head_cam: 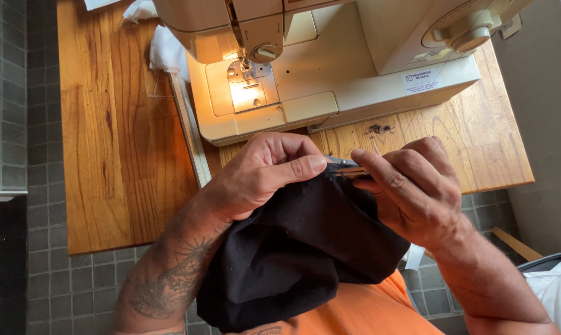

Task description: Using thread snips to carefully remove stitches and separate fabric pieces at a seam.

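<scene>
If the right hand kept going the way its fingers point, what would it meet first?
The right hand points left with a small tool, so it would likely meet the black cloth and the left hand's thumb first.

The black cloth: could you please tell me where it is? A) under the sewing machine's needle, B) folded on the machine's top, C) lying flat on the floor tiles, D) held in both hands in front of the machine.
D: the left hand and right hand hold the black cloth up in front of the sewing machine, whose lit needle plate is bare.
</scene>
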